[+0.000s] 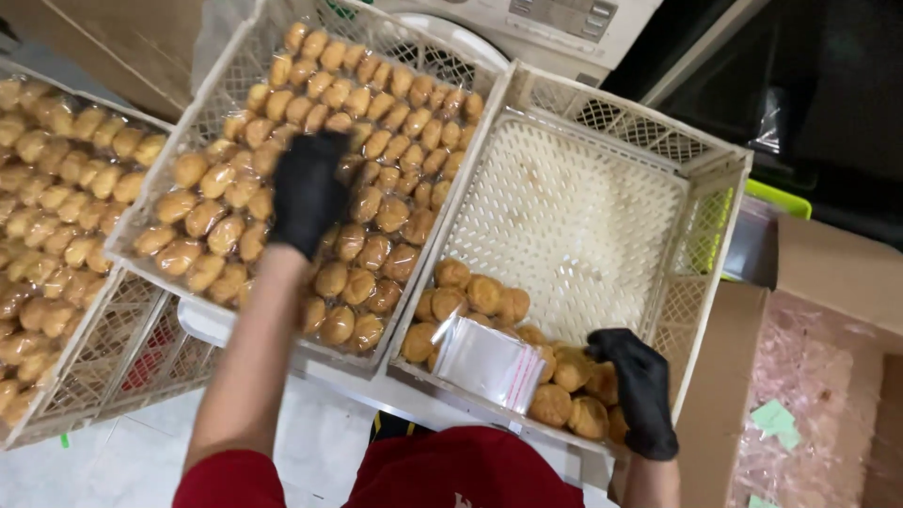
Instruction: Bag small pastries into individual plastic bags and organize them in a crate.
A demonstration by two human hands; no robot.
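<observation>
My left hand (308,191), in a black glove, reaches into a cream plastic crate (237,58) full of golden round buns (376,141) and rests on them, fingers curled down; whether it grips one is hidden. My right hand (642,387), also black-gloved, lies on buns (564,400) at the near edge of a second cream crate (602,207), which is mostly bare. A stack of clear plastic bags (486,362) lies on those buns just left of my right hand.
A third crate of buns (56,216) sits at the left. An open cardboard box (818,376) with pink wrap stands at the right. A white machine (555,23) is behind the crates. White floor (310,442) shows below.
</observation>
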